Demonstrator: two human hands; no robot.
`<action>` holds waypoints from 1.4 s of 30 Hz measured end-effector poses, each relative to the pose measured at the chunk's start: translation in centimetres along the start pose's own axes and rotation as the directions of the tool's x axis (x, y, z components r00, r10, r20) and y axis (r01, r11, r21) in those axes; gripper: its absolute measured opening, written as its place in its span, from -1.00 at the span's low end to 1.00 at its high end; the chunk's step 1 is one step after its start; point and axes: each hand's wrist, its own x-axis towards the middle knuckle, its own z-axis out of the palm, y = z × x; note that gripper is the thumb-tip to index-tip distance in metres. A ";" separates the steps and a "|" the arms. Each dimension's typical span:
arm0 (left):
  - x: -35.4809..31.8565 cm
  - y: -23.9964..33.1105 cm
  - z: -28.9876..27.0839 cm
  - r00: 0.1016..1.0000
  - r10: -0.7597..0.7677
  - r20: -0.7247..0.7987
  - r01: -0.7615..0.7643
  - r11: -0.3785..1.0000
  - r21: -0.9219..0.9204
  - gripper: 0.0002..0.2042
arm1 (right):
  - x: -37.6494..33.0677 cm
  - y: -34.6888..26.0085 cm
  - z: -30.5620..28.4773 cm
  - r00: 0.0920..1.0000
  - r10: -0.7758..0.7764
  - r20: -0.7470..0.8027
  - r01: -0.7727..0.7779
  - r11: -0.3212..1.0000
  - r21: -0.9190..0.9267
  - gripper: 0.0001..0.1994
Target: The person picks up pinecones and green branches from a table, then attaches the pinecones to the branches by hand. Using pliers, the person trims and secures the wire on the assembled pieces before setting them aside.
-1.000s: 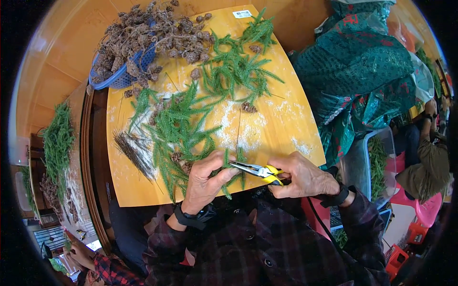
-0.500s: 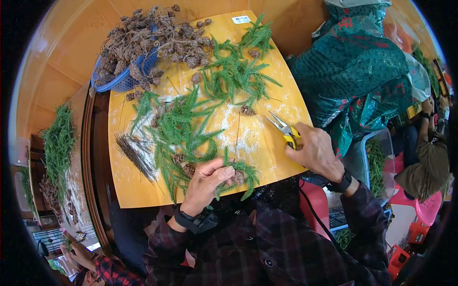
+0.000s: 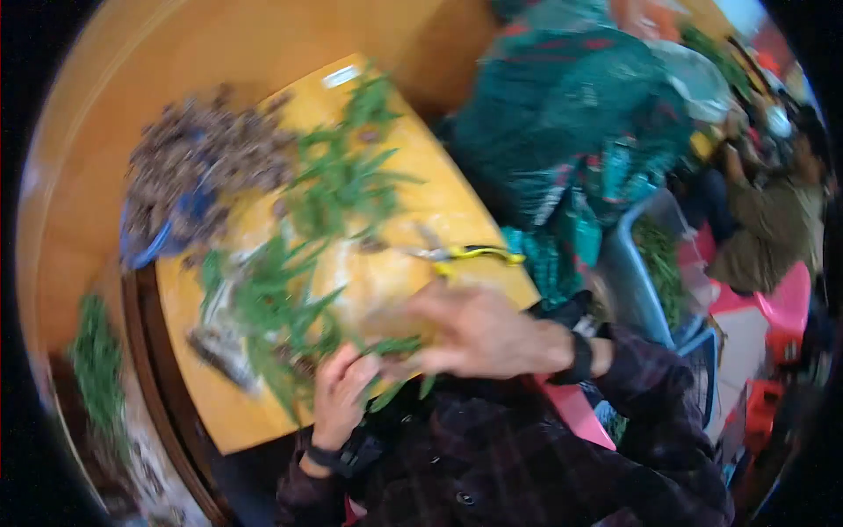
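Observation:
The picture is motion-blurred. My left hand (image 3: 341,391) grips a small bunch of green needle sprigs (image 3: 392,351) at the near edge of a yellow board (image 3: 448,206). My right hand (image 3: 479,332) hovers over the same bunch with fingers spread, holding nothing. Yellow-handled pliers (image 3: 464,255) lie on the board just beyond my right hand. More green sprigs (image 3: 338,189) are strewn across the board. A heap of brown cones (image 3: 206,158) fills a blue basket (image 3: 149,250) at the board's far left.
A teal patterned cloth bundle (image 3: 571,132) sits right of the board. A grey crate (image 3: 645,263) with greens stands further right, by a pink stool (image 3: 781,307). Another person in olive (image 3: 773,211) is at the far right. More greens (image 3: 92,369) lie at the left.
My right hand has let go of the pliers, which now lie on the board, and has come back to the bunch in my left hand. The view has swung and blurred.

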 end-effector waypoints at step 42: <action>2.4 8.5 -7.4 0.900 0.435 -0.032 -0.373 0.805 0.460 -0.83 | 4.8 1.6 4.5 0.990 -0.064 0.124 0.062 0.998 0.018 -0.88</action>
